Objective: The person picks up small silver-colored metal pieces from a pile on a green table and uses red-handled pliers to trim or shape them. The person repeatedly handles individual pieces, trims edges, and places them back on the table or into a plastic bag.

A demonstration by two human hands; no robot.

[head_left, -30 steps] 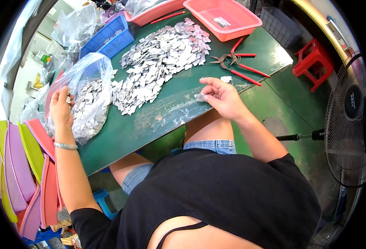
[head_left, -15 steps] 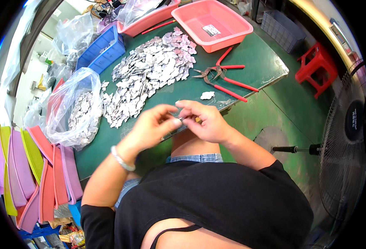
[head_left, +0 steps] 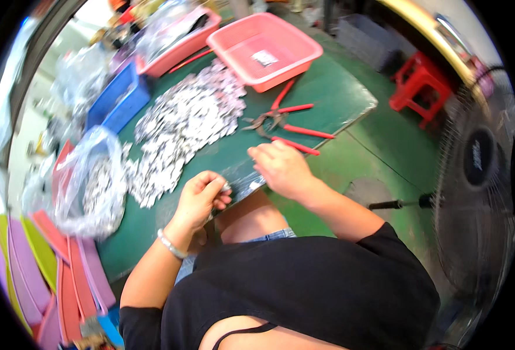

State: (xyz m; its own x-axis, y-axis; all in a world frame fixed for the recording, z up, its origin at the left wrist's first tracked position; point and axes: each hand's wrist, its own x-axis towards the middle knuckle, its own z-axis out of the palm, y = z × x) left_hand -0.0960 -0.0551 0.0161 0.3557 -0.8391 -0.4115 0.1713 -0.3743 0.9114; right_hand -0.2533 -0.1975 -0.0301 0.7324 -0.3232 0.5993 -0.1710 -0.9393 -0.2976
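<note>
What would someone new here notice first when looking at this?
Probably the heap of silvery flat pieces spread over the green table, just right of a clear plastic bag holding similar pieces. Next, the pink basket by the heap's far right end, and the red-handled pliers just beyond the right hand.

The bench [head_left: 336, 87] has a green top, with pale wear at its far right corner. Lying directly on it are a broad, spread-out heap of flat silver-grey pieces [head_left: 190, 116], a clear plastic bag [head_left: 68, 182] of similar pieces at the heap's left, and two red-handled pliers [head_left: 307, 132] side by side toward the right edge. Along the far side stand a blue bin [head_left: 127, 111], a pink tray [head_left: 183, 49] and a pink basket [head_left: 278, 79], with a slim red stick [head_left: 191, 60] beside the tray.
</note>
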